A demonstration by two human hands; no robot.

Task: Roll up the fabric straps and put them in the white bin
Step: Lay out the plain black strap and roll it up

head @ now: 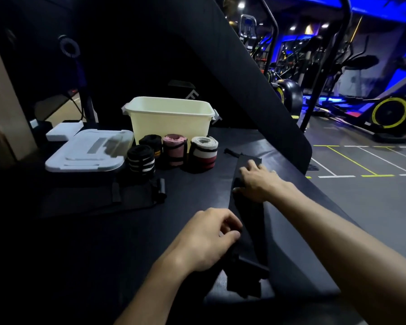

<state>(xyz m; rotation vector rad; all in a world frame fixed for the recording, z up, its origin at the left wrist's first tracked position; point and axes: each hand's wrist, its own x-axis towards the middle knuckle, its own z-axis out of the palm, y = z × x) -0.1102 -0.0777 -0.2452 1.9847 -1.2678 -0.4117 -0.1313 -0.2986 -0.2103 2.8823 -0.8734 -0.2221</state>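
- I see my left hand pinching the black strap's near end.
- My right hand, fingers seemingly flat, presses it onto the tabletop.

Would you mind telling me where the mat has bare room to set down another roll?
Bare mat lies left of the left hand, below the flat black strap. It is crowded in front of the white bin, where four rolled straps stand beside the lid. The right hand presses the long strap.

Black strap flat, unrolled; four rolled straps before white bin.
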